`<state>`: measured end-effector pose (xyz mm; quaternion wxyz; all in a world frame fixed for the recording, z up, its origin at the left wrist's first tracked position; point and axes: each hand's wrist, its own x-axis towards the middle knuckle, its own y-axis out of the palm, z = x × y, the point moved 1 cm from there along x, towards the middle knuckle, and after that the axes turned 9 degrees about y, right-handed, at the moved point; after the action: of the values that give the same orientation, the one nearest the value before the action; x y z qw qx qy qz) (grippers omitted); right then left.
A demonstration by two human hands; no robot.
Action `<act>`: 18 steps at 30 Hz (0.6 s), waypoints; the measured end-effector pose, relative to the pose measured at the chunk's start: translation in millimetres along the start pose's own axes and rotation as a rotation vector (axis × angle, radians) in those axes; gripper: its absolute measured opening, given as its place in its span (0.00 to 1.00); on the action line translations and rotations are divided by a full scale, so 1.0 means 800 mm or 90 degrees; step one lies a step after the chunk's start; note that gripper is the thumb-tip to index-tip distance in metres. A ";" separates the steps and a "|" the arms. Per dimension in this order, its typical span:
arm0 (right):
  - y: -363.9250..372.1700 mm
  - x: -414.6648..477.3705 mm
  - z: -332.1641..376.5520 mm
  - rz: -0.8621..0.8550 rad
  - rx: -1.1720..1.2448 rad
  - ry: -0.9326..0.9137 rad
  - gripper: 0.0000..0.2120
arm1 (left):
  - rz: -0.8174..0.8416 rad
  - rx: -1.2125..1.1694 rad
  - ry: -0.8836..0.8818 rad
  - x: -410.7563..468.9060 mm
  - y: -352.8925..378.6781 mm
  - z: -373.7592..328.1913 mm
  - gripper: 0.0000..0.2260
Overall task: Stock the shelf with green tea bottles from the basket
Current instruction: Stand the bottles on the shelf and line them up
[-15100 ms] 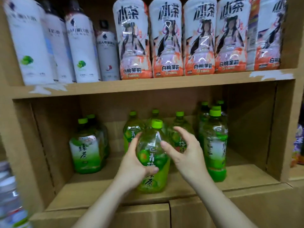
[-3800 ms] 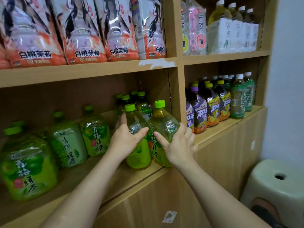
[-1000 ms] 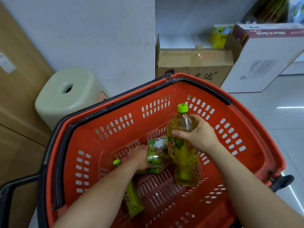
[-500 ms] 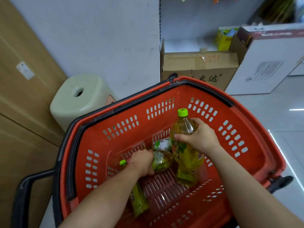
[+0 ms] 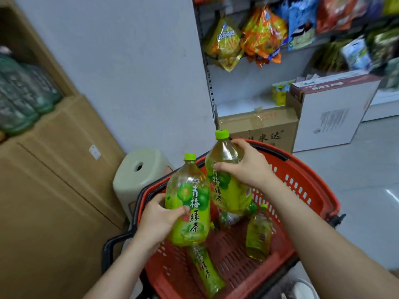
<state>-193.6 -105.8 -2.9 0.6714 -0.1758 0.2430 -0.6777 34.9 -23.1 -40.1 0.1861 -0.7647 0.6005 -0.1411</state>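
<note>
My left hand [image 5: 157, 221] grips a green tea bottle [image 5: 190, 203] with a green cap, upright above the red basket [image 5: 313, 190]. My right hand [image 5: 248, 167] grips a second green tea bottle [image 5: 228, 190] by its shoulder, a little higher and to the right. Both bottles are lifted above the basket floor. Lower down in the basket lie a slim bottle [image 5: 206, 270] at the front and a small one [image 5: 258, 236] at the right; another is partly hidden behind the held ones. The wooden shelf [image 5: 54, 160] stands at the left.
A pale plastic stool [image 5: 138, 171] stands between the shelf cabinet and the basket. Cardboard boxes [image 5: 263, 128] and a white box [image 5: 332, 117] sit on the floor behind the basket. Snack bags [image 5: 259, 33] hang on a rack at the upper right.
Both hands have lifted their bottles out of the basket bottom. The left one's bottle went from lying down to upright. The view has tilted up toward the shelf.
</note>
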 end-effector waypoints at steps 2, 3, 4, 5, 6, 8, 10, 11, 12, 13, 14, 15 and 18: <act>-0.015 -0.028 0.035 -0.003 0.068 -0.047 0.40 | -0.037 -0.150 0.019 -0.031 -0.029 -0.026 0.25; -0.020 -0.044 0.052 0.007 0.098 -0.067 0.39 | -0.058 -0.212 0.033 -0.046 -0.045 -0.037 0.28; -0.024 -0.060 0.073 0.020 0.123 -0.092 0.38 | -0.080 -0.259 0.054 -0.062 -0.064 -0.051 0.28; -0.028 -0.075 0.091 0.031 0.145 -0.112 0.37 | -0.095 -0.292 0.067 -0.076 -0.081 -0.066 0.27; -0.030 -0.091 0.109 0.040 0.167 -0.133 0.36 | -0.105 -0.314 0.081 -0.089 -0.096 -0.081 0.23; -0.030 -0.129 0.146 0.066 0.223 -0.177 0.33 | -0.119 -0.338 0.110 -0.123 -0.129 -0.109 0.09; -0.024 -0.168 0.178 0.104 0.293 -0.203 0.28 | -0.135 -0.323 0.124 -0.160 -0.164 -0.127 0.07; -0.020 -0.186 0.194 0.133 0.322 -0.216 0.25 | -0.139 -0.311 0.131 -0.179 -0.181 -0.132 0.13; -0.017 -0.202 0.209 0.164 0.342 -0.227 0.23 | -0.142 -0.298 0.137 -0.199 -0.197 -0.139 0.20; -0.014 -0.217 0.224 0.193 0.358 -0.241 0.21 | -0.153 -0.287 0.143 -0.218 -0.213 -0.147 0.23; -0.013 -0.230 0.240 0.217 0.375 -0.258 0.21 | -0.172 -0.271 0.158 -0.235 -0.228 -0.154 0.22; -0.011 -0.242 0.255 0.239 0.395 -0.274 0.22 | -0.198 -0.254 0.175 -0.251 -0.243 -0.162 0.19; 0.000 -0.280 0.291 0.330 0.437 -0.325 0.28 | -0.284 -0.232 0.202 -0.297 -0.282 -0.174 0.17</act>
<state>-54.2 95.5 207.7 0.8748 -0.0389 -0.1302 -0.4650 112.5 238.8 188.1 -0.0850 -0.8666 0.4551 -0.1862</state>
